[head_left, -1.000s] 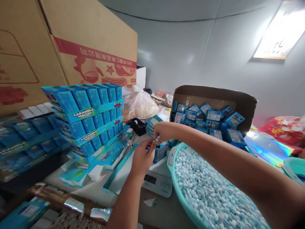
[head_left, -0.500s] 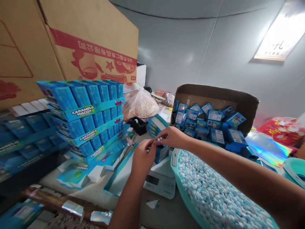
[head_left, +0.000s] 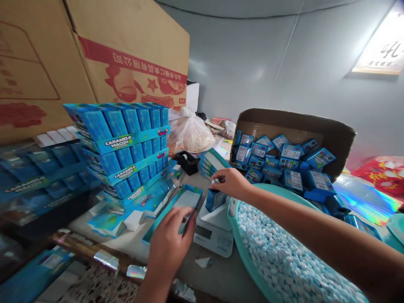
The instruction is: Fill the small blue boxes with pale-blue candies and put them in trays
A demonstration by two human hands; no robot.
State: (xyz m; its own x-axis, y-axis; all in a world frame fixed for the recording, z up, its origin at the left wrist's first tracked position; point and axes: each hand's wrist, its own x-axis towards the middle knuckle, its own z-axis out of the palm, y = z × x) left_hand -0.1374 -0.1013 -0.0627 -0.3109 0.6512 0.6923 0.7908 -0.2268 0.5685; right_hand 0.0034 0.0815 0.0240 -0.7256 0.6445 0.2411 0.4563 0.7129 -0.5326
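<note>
Above a small open blue box, my right hand is closed with a few white candies at its fingertips. The box stands upright on a white kitchen scale. My left hand is over the near part of a shallow blue tray, its thumb and fingers apart and nothing seen between them. Under my right forearm lies a turquoise basin full of blue-and-white wrapped-looking candies.
A cardboard box behind the basin holds many small blue boxes. Stacked display trays of blue boxes stand at left before a large carton. A black tape dispenser and a tied plastic bag sit farther back.
My left hand has parted from my right and moved down and left, its fingers opening. My right hand stays over the box with candies. The view has shifted slightly.
</note>
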